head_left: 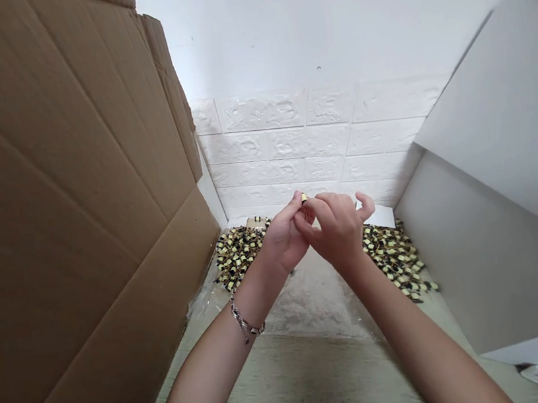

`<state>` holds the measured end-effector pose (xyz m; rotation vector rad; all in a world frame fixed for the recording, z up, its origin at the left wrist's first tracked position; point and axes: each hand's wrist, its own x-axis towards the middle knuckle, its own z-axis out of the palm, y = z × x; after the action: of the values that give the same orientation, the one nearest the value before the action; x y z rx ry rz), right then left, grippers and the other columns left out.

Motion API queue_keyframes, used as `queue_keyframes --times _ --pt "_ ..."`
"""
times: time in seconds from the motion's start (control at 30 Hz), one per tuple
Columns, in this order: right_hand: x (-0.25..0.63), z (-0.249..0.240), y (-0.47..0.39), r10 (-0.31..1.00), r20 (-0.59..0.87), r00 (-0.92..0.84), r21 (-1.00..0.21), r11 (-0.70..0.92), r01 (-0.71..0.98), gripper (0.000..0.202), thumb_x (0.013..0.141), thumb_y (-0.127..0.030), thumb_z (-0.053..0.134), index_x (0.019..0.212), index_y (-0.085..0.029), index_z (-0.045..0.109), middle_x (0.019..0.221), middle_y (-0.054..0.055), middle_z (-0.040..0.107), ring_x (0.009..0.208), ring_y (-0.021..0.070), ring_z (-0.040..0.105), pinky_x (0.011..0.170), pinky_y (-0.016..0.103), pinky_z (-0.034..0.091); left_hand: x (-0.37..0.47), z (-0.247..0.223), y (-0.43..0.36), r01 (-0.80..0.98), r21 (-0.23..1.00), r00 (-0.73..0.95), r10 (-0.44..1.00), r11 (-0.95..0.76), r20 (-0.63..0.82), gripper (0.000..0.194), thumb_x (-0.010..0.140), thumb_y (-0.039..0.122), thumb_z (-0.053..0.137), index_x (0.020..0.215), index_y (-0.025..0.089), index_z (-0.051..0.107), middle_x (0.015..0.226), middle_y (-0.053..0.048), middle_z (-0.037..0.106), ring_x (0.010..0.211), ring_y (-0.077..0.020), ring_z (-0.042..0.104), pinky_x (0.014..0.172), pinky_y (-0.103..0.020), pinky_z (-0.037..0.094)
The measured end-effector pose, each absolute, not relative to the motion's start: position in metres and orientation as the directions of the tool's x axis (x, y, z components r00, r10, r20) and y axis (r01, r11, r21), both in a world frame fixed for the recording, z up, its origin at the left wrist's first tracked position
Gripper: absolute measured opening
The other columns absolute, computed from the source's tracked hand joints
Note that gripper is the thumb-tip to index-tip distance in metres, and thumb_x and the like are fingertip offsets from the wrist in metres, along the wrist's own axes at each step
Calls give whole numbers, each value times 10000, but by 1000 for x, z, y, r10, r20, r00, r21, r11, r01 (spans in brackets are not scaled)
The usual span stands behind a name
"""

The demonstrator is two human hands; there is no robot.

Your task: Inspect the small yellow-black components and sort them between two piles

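Observation:
My left hand (288, 235) is closed, pinching a small yellow-taped coil (304, 198) between thumb and fingertips. My right hand (336, 224) meets it from the right, its thumb and index finger pressed together just below the coil and its little finger sticking out. Thin reddish strands, apparently wire, show between the hands; what the right fingertips grip is hidden. Behind my left hand lies a pile of similar yellow-and-black coils (239, 252). A second pile of coils (397, 257) spreads beyond my right wrist.
Clear plastic sheeting (313, 299) covers part of the pale green tabletop (317, 368). A tall cardboard panel (74, 209) walls off the left side, and a grey-white panel (496, 249) the right. A white brick-patterned wall (285, 142) stands behind.

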<state>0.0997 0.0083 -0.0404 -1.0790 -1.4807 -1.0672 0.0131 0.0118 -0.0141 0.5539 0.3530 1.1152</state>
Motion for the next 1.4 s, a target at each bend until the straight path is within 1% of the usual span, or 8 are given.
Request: queue_keyframes --times 0.27,0.57,0.67,0.77,0.9,1.0,1.13,1.4 --pt "100 -43 10 92 988 -121 100 208 973 113 769 -289 511 701 -199 525 660 -44 583 639 113 480 850 366 170 10 -21 19 -760 548 407 913 349 -15 196 844 256 427 745 110 513 680 -13 551 631 -59 529 618 -172 403" --pt "102 -42 8 290 955 -60 -10 233 972 172 803 -297 454 678 -214 538 678 -34 605 676 128 491 861 377 145 6 -22 15 -682 639 427 903 357 -50 180 751 355 552 736 182 506 629 52 511 526 -46 491 518 -175 376" --pt "100 -37 6 370 928 49 -171 304 937 178 793 -284 460 657 -201 539 663 -33 589 680 126 492 863 379 158 7 -21 14 -648 672 388 915 357 -112 213 751 402 516 854 215 518 853 7 575 693 -87 559 562 -197 395" --pt "103 -26 0 537 822 192 -446 395 803 174 761 -285 498 624 -189 547 637 -38 561 646 115 485 831 358 222 8 -21 14 -590 778 227 969 214 -94 316 776 433 427 1032 258 491 1149 -30 508 1003 -160 521 668 -245 412" --pt "114 -9 -7 818 543 191 -789 419 450 220 735 -348 524 614 -170 568 566 -29 494 577 106 438 623 262 318 4 -20 13 -215 903 -40 927 -373 373 382 801 320 421 1181 279 411 1298 -13 389 1192 -169 360 886 -303 346" --pt "123 -3 -8 887 442 138 -878 395 269 225 707 -351 561 593 -156 567 554 -30 472 562 93 410 571 237 306 -5 -16 10 236 643 -19 658 -729 753 419 763 311 509 1170 238 442 1276 -50 398 1186 -186 345 966 -323 276" --pt "131 -1 -9 910 413 42 -904 404 136 250 714 -358 563 567 -156 551 579 -24 499 603 95 432 604 235 314 -15 -10 10 543 223 193 378 -809 905 388 717 409 573 1059 228 545 1212 -85 465 1128 -218 398 957 -357 261" --pt "133 3 -15 901 433 28 -895 426 133 238 729 -340 552 570 -162 555 599 -17 521 640 107 463 639 245 330 -18 -14 15 612 77 233 272 -787 934 293 736 399 562 993 262 589 1013 -51 602 962 -185 506 866 -330 302"
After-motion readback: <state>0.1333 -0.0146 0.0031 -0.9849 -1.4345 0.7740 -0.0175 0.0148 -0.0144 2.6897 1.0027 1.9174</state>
